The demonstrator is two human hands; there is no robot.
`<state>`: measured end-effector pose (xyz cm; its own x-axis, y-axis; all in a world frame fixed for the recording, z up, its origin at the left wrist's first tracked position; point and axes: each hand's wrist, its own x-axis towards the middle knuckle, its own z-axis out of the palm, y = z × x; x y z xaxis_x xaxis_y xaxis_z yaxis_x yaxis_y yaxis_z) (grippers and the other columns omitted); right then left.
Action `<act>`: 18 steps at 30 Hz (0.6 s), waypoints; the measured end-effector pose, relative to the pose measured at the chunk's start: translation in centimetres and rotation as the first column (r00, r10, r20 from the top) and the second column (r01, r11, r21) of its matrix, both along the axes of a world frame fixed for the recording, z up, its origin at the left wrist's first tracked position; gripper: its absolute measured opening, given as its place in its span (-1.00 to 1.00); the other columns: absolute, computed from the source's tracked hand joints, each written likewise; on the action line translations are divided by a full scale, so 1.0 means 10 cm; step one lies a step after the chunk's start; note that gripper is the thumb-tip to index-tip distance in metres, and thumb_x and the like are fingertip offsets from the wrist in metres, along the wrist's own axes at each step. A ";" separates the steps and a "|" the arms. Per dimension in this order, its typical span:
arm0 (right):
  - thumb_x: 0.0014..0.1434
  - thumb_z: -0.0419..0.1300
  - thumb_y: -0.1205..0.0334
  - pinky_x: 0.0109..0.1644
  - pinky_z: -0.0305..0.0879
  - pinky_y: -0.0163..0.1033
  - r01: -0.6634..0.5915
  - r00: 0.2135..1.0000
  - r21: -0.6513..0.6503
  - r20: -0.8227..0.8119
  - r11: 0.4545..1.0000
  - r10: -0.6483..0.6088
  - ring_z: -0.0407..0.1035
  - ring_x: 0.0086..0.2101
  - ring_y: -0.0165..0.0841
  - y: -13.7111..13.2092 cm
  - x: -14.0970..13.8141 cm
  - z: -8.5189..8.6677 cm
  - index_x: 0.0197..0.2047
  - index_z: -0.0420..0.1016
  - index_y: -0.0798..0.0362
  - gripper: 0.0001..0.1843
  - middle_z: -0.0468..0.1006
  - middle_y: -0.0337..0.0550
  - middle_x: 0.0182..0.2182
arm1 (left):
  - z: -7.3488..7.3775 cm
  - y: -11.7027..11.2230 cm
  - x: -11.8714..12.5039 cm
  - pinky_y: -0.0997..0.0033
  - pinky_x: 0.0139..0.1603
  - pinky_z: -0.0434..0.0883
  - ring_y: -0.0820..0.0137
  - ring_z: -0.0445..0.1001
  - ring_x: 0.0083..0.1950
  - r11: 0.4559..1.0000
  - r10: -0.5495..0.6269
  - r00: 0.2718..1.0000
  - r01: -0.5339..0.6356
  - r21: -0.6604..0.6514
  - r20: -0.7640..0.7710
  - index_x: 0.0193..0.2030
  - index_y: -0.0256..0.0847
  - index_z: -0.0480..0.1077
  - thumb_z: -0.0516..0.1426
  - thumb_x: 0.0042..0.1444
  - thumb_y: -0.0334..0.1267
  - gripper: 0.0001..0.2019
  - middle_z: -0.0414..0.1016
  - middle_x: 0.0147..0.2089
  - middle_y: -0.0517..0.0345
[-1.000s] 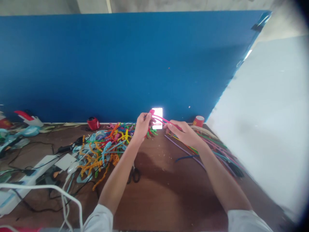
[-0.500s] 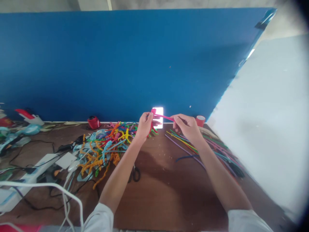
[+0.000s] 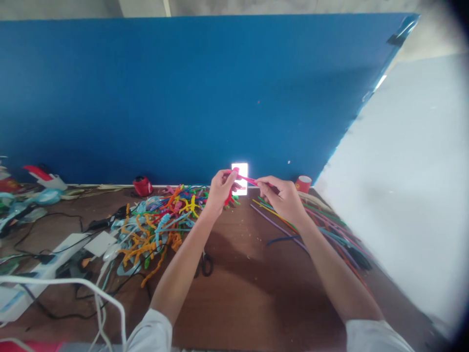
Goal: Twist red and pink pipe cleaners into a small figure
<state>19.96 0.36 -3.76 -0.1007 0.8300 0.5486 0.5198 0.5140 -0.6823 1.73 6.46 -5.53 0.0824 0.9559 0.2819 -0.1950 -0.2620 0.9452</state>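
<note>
My left hand [image 3: 219, 189] and my right hand [image 3: 281, 196] are raised over the back of the brown table [image 3: 249, 288], both pinching a pink pipe cleaner [image 3: 246, 179] that stretches between them. Its left end is bent and wound around my left fingers. Left of my left hand lies a tangled heap of bent coloured pipe cleaners [image 3: 161, 222]. Under and right of my right hand lie straight pipe cleaners [image 3: 322, 227] in several colours.
A blue partition [image 3: 183, 98] closes the back and a white wall [image 3: 403, 186] the right. A lit phone [image 3: 241, 178], red cup [image 3: 303, 184] and red object [image 3: 142, 186] stand at the back. Scissors [image 3: 205, 263] lie under my left forearm. Cables and a power strip [image 3: 47, 264] crowd the left.
My right hand has slid left along the pink pipe cleaner, closer to my left hand, shortening the stretch between them. My left hand has stayed nearly in place.
</note>
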 end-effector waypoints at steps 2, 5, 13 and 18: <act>0.33 0.06 0.00 -0.37 0.23 -0.26 -0.004 1.000 0.006 0.028 1.000 0.004 0.34 -0.52 -0.40 -0.01 -0.01 0.01 -0.17 0.58 0.01 -0.66 0.50 -0.20 -0.52 | -0.02 0.01 0.00 0.52 -0.43 0.37 0.53 0.45 -0.46 1.000 0.000 1.000 0.000 0.014 0.009 -0.13 -0.30 0.36 0.23 0.16 -0.10 -0.69 0.52 -0.37 0.11; 0.34 0.05 0.03 -0.34 0.24 -0.27 -0.008 0.997 0.029 0.074 1.000 0.005 0.35 -0.50 -0.41 -0.01 -0.01 0.01 -0.17 0.58 0.01 -0.67 0.51 -0.21 -0.50 | -0.02 0.01 -0.02 0.52 -0.41 0.38 0.53 0.44 -0.45 1.000 -0.006 1.000 0.006 0.023 0.028 -0.12 -0.32 0.37 0.25 0.14 -0.11 -0.68 0.51 -0.38 0.11; 0.31 0.12 0.03 -0.26 0.31 -0.27 0.031 0.992 0.098 0.121 0.995 -0.043 0.48 -0.38 -0.33 0.05 0.05 -0.01 -0.15 0.59 0.01 -0.71 0.63 -0.17 -0.38 | -0.05 0.04 -0.06 0.43 -0.23 0.45 0.47 0.51 -0.32 0.999 -0.018 1.000 0.018 0.048 0.013 -0.07 -0.31 0.41 0.22 0.16 -0.11 -0.68 0.53 -0.25 0.05; 0.33 0.10 0.08 -0.17 0.33 -0.23 0.035 0.967 0.210 0.240 0.977 -0.086 0.53 -0.24 -0.28 0.09 0.06 -0.05 -0.10 0.56 -0.01 -0.74 0.66 -0.12 -0.17 | -0.09 0.08 -0.06 0.47 -0.24 0.41 0.50 0.45 -0.34 0.997 0.008 1.000 -0.008 0.077 -0.007 -0.09 -0.31 0.43 0.19 0.20 -0.12 -0.72 0.49 -0.30 0.09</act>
<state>20.59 1.21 -4.26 -0.2069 0.7126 0.6704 0.6926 0.5907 -0.4141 1.14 7.25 -6.41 0.0775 0.9320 0.3541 -0.1854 -0.3355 0.9236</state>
